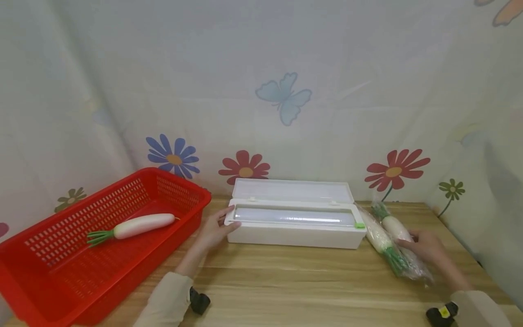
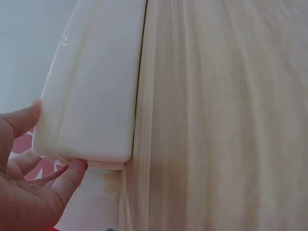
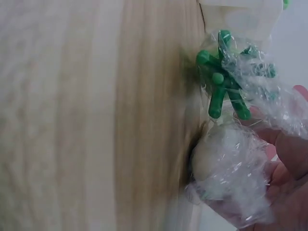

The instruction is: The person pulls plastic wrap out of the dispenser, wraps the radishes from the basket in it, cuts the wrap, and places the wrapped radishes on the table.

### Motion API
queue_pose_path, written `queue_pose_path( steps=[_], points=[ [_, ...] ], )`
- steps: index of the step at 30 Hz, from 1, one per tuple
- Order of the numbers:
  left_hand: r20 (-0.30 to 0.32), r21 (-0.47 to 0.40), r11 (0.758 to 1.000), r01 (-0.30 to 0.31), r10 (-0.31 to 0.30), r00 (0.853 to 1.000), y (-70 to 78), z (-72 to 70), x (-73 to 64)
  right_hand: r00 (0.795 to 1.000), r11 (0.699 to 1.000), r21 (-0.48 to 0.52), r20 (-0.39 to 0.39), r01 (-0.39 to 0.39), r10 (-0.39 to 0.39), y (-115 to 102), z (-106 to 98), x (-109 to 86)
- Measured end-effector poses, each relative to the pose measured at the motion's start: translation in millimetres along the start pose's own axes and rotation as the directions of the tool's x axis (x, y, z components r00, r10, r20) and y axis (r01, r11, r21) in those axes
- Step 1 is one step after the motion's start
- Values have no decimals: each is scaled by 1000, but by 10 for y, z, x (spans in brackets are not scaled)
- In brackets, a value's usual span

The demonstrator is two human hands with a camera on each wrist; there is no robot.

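Observation:
In the head view a white cling film dispenser (image 1: 294, 236) lies on the table with its lid raised. A film roll (image 1: 294, 217) shows through its top opening. My left hand (image 1: 215, 229) grips the dispenser's left end, with thumb and fingers at the corner in the left wrist view. To the right of the dispenser lie two film-wrapped white radishes, side by side and pointing opposite ways. My right hand (image 1: 425, 246) holds the outer wrapped radish (image 1: 395, 227); its root end shows under crinkled film in the right wrist view. Beside it is the inner wrapped radish (image 1: 375, 234), green leaves towards me.
A red slotted plastic basket (image 1: 135, 268) stands at the left, with an unwrapped white radish (image 1: 144, 225) in it. A small green slider (image 1: 359, 225) sits at the dispenser's right end. Behind the wooden table (image 1: 286, 281) hangs a flower-printed cloth (image 1: 327, 136).

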State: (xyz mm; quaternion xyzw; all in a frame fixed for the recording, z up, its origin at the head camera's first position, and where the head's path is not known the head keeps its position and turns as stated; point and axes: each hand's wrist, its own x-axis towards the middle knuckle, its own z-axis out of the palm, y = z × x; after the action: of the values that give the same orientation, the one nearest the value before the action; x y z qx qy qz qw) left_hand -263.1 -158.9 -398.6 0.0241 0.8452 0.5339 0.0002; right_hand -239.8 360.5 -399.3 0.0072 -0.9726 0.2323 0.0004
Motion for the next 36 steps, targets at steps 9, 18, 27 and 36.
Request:
queue_pose_path(
  steps=[9,18,27,36],
  points=[
    [4,20,1000,0,0,1000,0,29,-13,991,997,22,108,-80,77,-34,-62,-29],
    [-78,157,977,-146,159,984,130,15,-89,995,991,88,-46,98,-94,-547,-151,-116],
    [-74,274,926,-259,288,955,282,26,-78,911,905,130,-141,405,-388,-1082,20,-14],
    [-14,392,861,-324,358,934,234,107,18,817,829,-3,-171,559,-551,-1231,303,147]
  ],
)
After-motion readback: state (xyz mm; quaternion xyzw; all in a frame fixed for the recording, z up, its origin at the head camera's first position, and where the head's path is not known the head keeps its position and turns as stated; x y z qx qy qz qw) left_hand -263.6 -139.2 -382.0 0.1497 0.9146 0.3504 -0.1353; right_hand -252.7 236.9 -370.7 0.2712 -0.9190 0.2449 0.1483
